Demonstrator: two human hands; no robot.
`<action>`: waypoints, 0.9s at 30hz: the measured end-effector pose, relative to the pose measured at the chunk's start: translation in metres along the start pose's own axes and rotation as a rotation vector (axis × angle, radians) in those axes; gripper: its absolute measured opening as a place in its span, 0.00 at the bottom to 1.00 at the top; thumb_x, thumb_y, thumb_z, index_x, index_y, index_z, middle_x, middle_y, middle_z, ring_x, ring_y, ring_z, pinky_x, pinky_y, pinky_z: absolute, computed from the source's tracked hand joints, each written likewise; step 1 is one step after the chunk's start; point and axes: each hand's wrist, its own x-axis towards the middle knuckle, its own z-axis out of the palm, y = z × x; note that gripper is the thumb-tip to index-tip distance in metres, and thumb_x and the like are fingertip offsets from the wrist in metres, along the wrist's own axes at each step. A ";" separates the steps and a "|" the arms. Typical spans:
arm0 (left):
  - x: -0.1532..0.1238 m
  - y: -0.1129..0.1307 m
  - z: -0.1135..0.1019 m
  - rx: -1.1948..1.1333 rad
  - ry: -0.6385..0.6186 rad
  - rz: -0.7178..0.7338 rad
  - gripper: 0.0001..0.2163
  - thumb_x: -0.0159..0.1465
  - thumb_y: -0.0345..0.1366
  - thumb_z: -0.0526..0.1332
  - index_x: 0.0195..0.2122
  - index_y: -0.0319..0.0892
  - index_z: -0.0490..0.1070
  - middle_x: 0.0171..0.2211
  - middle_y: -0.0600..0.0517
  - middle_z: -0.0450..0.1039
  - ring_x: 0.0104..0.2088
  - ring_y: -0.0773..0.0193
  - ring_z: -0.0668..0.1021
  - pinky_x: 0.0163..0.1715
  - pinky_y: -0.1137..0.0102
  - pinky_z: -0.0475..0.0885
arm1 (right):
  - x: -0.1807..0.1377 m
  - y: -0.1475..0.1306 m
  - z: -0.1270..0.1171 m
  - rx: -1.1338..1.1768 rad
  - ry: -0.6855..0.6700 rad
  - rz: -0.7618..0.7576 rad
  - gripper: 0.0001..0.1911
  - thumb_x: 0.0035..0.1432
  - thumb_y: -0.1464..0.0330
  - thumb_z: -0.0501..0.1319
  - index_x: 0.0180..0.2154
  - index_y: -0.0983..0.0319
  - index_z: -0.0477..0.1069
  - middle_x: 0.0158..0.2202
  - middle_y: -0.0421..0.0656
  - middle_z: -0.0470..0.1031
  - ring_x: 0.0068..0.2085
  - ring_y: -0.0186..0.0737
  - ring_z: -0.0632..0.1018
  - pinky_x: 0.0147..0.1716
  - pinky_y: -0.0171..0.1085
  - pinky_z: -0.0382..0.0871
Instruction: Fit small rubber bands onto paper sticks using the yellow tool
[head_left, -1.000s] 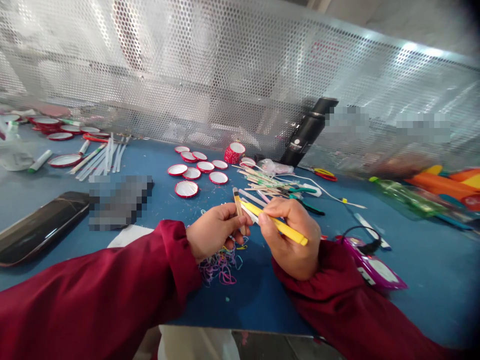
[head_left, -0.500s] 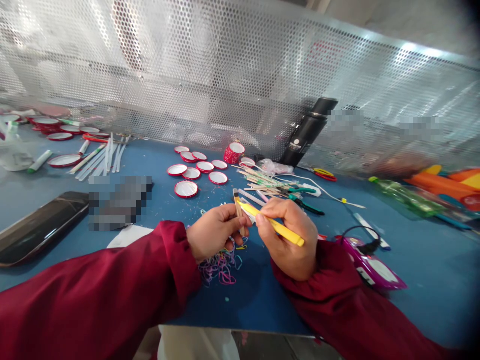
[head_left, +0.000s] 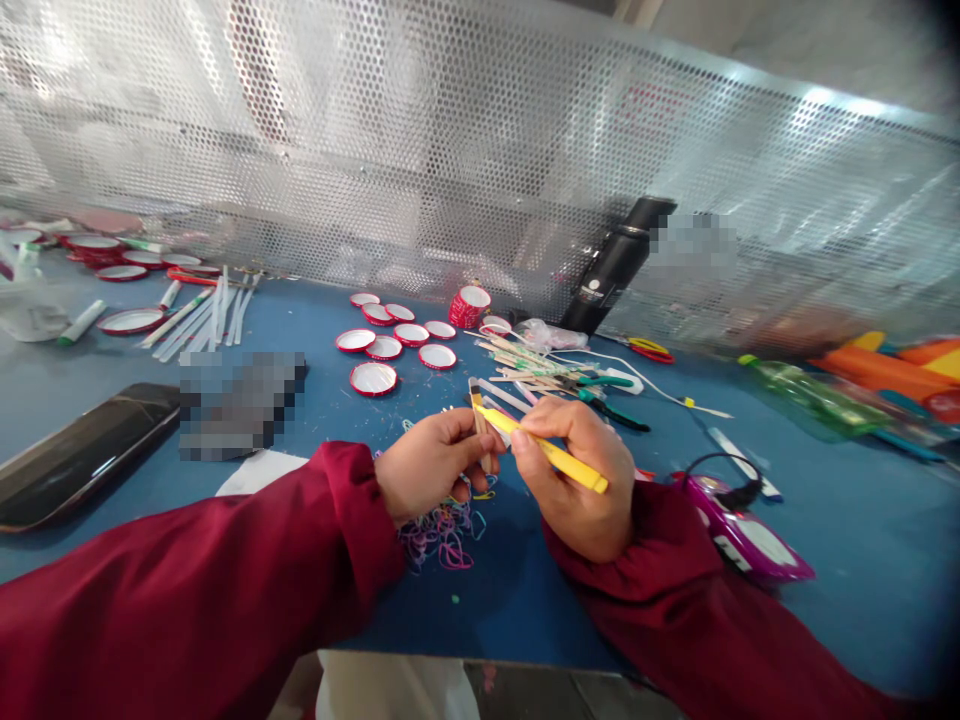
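Note:
My left hand [head_left: 427, 465] is closed in a pinch round a flat wooden stick [head_left: 478, 415] that stands almost upright. My right hand [head_left: 581, 485] grips a yellow utility knife [head_left: 559, 458], its front end pressed against the stick near my left fingertips. Both hands hover just above a pile of small coloured rubber bands [head_left: 442, 530] on the blue table [head_left: 300, 330]. Dark red sleeves cover both forearms.
Several red-rimmed lids [head_left: 373, 377] lie ahead on the left, a heap of wooden sticks [head_left: 525, 365] and green-handled pliers [head_left: 611, 408] ahead on the right. A black flask [head_left: 615, 265] leans on the perforated metal screen [head_left: 450, 150]. A phone [head_left: 75, 455] lies far left, a purple gadget [head_left: 742, 535] right.
My right hand and the yellow knife have shifted slightly left, closer to the stick. My left hand has barely moved.

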 end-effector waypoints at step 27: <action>0.001 -0.002 0.000 0.041 -0.017 0.017 0.08 0.64 0.39 0.60 0.33 0.39 0.66 0.28 0.55 0.67 0.22 0.75 0.70 0.16 0.80 0.63 | 0.000 -0.001 0.000 -0.034 0.037 0.006 0.06 0.56 0.72 0.62 0.35 0.57 0.67 0.30 0.39 0.72 0.33 0.39 0.76 0.36 0.41 0.71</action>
